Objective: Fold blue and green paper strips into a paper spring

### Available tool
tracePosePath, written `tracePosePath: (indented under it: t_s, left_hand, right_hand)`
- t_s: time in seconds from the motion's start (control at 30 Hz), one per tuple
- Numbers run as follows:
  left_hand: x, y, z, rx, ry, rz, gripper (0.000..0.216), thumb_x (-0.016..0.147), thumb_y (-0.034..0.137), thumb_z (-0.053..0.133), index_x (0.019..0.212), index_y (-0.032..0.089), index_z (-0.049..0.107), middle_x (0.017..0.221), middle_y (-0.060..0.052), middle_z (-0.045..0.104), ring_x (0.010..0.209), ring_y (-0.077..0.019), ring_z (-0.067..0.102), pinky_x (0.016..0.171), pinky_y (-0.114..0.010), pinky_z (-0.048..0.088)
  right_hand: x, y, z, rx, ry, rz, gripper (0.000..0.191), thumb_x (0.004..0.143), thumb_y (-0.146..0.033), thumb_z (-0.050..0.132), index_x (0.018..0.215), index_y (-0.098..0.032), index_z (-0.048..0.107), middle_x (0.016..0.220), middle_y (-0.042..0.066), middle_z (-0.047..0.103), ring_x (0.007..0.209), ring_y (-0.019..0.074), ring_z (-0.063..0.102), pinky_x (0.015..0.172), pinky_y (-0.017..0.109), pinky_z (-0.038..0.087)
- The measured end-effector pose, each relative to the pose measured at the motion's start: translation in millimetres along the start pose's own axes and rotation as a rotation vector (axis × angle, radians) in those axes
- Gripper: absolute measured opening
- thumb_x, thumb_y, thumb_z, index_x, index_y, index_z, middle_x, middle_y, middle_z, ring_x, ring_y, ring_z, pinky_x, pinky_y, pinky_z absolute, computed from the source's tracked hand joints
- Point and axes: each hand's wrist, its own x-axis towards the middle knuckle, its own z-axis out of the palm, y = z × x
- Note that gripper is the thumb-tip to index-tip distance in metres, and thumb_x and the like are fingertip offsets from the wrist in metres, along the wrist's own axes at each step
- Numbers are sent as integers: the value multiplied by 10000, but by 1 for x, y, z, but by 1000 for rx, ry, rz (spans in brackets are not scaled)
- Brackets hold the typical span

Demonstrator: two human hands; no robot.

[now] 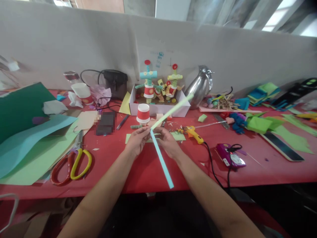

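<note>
From my end of the feed, the left hand (pixel 136 140) has its grip pinching the spot where a blue strip (pixel 162 158) meets a pale green strip (pixel 173 110), just above the table (pixel 104 172). The right hand (pixel 170 140) curls in close beside that joint; I cannot tell whether its grip presses on the paper. The blue strip's long axis runs down and slightly right, its free end toward the wearer; the pale green one slants up and right, away from the body, so the two form a wide bend. The exact overlap is hidden from me by fingertips. Behind the hands, a flat green piece (pixel 179 136) shows only in part, and a folded paper spring (pixel 136 126) pokes out at the left. Just beyond, a red-banded paper cup (pixel 143 114) seems to stand upside down. Past it, a white box (pixel 178 112) holds several paper-cup figures (pixel 148 91), the rear ones partly covered. The metal jug (pixel 198 87) stands at its right, contents out of my sight. Farther left, a dark object (pixel 105 123) is pixelated beyond recognition.
</note>
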Motion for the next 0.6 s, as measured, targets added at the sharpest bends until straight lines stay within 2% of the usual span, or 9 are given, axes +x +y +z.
tracePosePath:
  t_s: [0.07, 0.17, 0.27, 0.37, 0.6]
  left_hand:
    - [-1, -4, 5, -48, 19, 35, 262, 625, 218, 825, 849, 127, 722, 765, -18, 696, 671, -80, 623, 656, -188, 490]
    - [-4, -8, 11, -69, 19, 79, 244, 639, 211, 819, 841, 133, 708, 787, -9, 697, 715, -85, 640, 701, -195, 504]
    - [-5, -8, 12, -52, 12, 83, 249, 637, 207, 821, 842, 139, 697, 800, -9, 705, 746, -110, 661, 772, -246, 523]
    - [-5, -7, 10, -3, 11, 81, 255, 626, 208, 826, 835, 135, 699, 812, -21, 718, 764, -132, 677, 821, -289, 531]
    - [-8, -8, 10, 74, -11, 73, 260, 594, 220, 845, 805, 128, 723, 777, -33, 723, 728, -134, 677, 809, -293, 544]
  right_hand:
    - [-1, 4, 3, -105, 24, -75, 416, 630, -262, 798, 1020, -274, 654, 982, -4, 668, 826, 151, 616, 746, 294, 516]
    - [-2, 7, 7, -217, 126, -165, 291, 736, -333, 727, 1012, -261, 672, 947, 5, 676, 827, 158, 619, 741, 293, 514]
    - [-2, 6, 8, -207, 186, -155, 273, 799, -398, 654, 1023, -245, 684, 884, 11, 691, 792, 170, 628, 695, 304, 519]
    - [-2, 4, 8, -202, 216, -119, 256, 792, -412, 649, 939, -213, 713, 778, 12, 688, 723, 167, 620, 664, 307, 512]
    - [-3, 2, 3, -198, 317, -112, 197, 703, -353, 733, 846, -219, 725, 737, -2, 685, 690, 147, 598, 668, 296, 494]
